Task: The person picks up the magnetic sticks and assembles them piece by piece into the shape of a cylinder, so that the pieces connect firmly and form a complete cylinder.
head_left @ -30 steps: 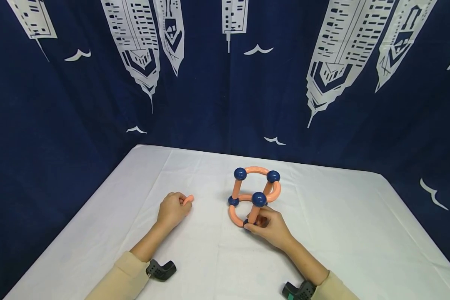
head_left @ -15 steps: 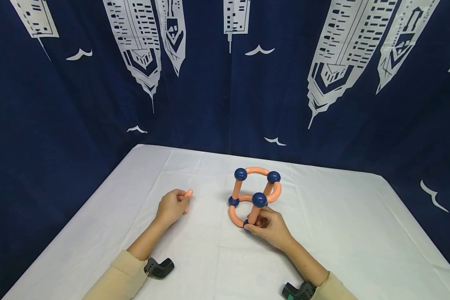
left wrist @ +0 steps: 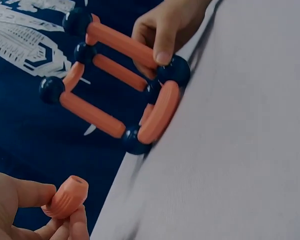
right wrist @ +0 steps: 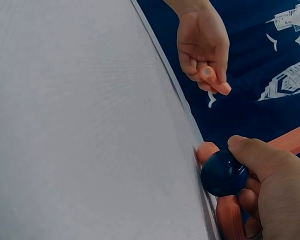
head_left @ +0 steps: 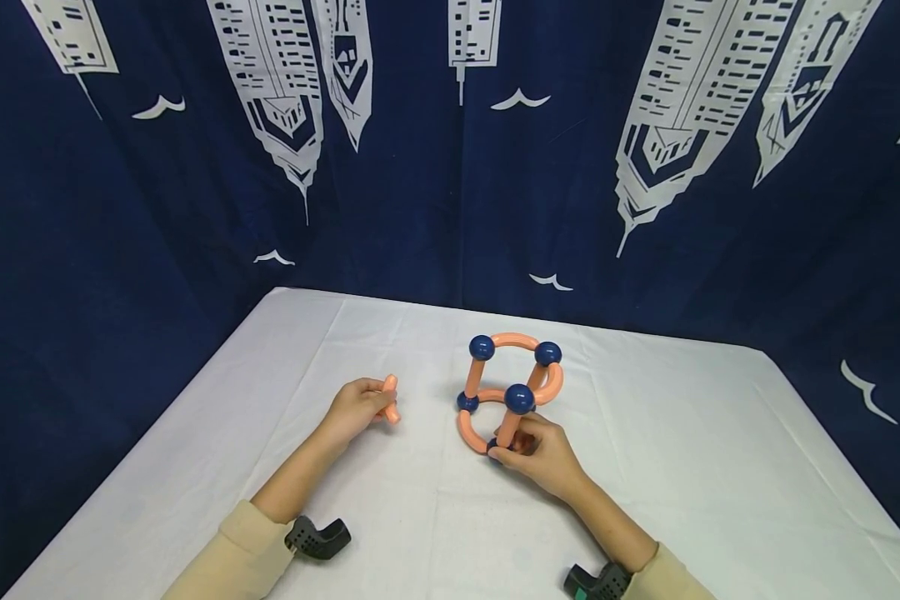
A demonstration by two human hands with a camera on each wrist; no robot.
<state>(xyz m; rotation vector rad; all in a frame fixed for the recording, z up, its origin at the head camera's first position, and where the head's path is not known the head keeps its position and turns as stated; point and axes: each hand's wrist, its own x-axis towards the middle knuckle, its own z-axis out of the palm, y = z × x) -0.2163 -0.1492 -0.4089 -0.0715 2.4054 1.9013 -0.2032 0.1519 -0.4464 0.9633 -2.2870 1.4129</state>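
Note:
In the head view a frame of orange rods and blue balls, likely a magnetic building set, stands upright on the white table (head_left: 435, 533). One upper curved rod (head_left: 515, 340) spans the back two balls. The near upper ball (head_left: 520, 398) tops a straight upright rod (head_left: 507, 428). My right hand (head_left: 546, 460) pinches the bottom near ball (right wrist: 223, 173) at the foot of that upright, thumb on it. Left of the frame and apart from it, my left hand (head_left: 354, 408) holds a loose curved orange rod (left wrist: 69, 197) between thumb and fingers, both ends showing.
A dark blue curtain (head_left: 412, 192) printed with white buildings hangs behind the table's far edge. A black wrist camera (head_left: 318, 538) sits below the left hand, and another (head_left: 598, 582) at the right wrist.
My left hand has shifted slightly right and turned the curved rod, so more of it shows beyond the fingers. The right hand and the frame stay in place.

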